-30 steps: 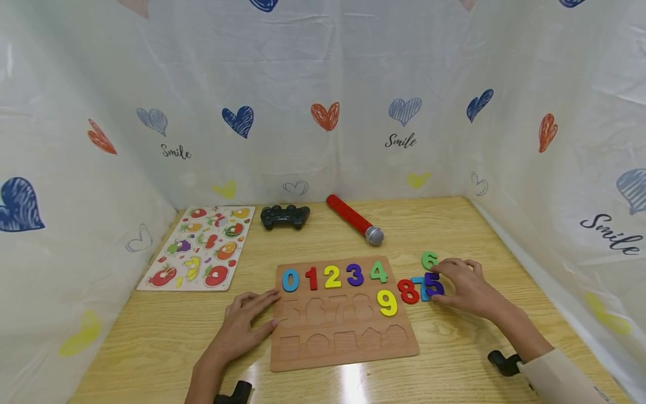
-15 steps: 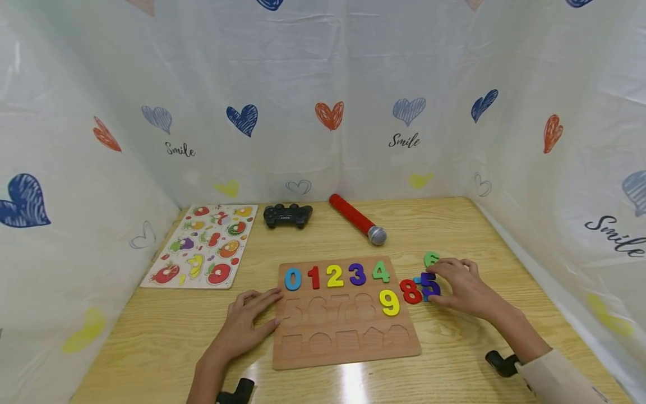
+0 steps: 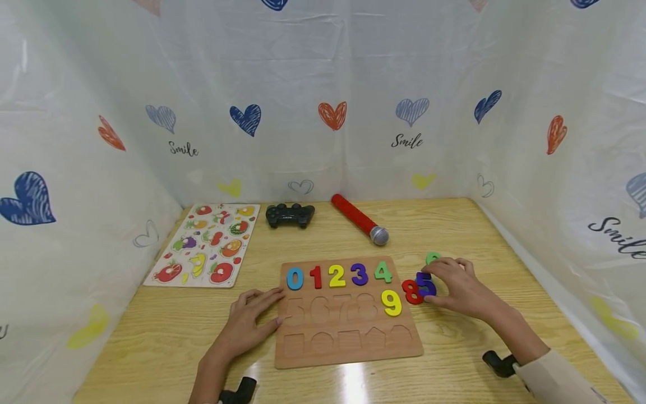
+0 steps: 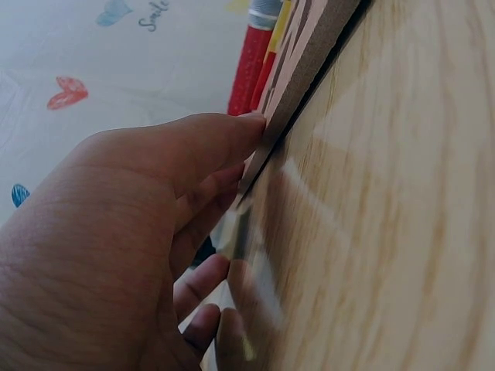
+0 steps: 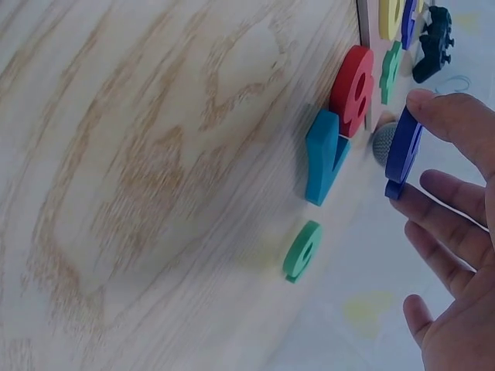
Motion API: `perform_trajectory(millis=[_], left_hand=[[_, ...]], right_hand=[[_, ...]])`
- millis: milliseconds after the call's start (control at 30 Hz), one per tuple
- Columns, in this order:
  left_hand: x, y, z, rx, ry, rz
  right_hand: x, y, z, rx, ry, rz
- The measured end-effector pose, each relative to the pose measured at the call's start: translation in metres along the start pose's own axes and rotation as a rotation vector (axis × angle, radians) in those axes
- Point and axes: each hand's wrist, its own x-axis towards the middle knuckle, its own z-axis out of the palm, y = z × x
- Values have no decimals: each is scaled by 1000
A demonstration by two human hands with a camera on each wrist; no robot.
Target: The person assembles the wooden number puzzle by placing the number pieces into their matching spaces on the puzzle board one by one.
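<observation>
Between its thumb and a fingertip, my right hand (image 3: 461,289) pinches a purple number 5 piece (image 3: 426,286), lifted off the table. Just left of it lies a red number 8 piece (image 5: 344,93); a blue number 7 piece (image 5: 315,166) rests against the 8 in the right wrist view. A green number 6 piece (image 5: 293,269) lies apart, partly covered by the fingers in the head view. My left hand (image 3: 247,322) touches the left edge of the wooden puzzle board (image 3: 348,353) with thumb and fingertips. Pieces 0 to 4 fill its top row; a yellow 9 (image 3: 397,306) sits below the 4.
Behind the board are a black game controller (image 3: 290,215) and a red microphone (image 3: 353,214). A fruit picture board (image 3: 166,255) lies at the back left. Printed white sheeting (image 3: 282,157) stands around the table's back and sides.
My right hand has moved slightly left with the 5, which now overlaps the 8 and hides the 7 in the head view. The left hand stays at the board's edge.
</observation>
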Motion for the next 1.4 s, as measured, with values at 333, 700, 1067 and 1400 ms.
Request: perform_trajectory(millis=[333,700,1067,1400], left_hand=[[-2,1,-2,-12,-9,-15],[-1,-1,-1,-3,-7,-16],[0,0,-1,-18,-7,-12],[-1,0,-1,-12,-11,-9]], right_hand=[[6,-10,-2,-1,-4,-27],[13,-22,2,-7,12,-76],[17,-33,5,-40,4,-106],[22,-43,9,-13,7,-145]])
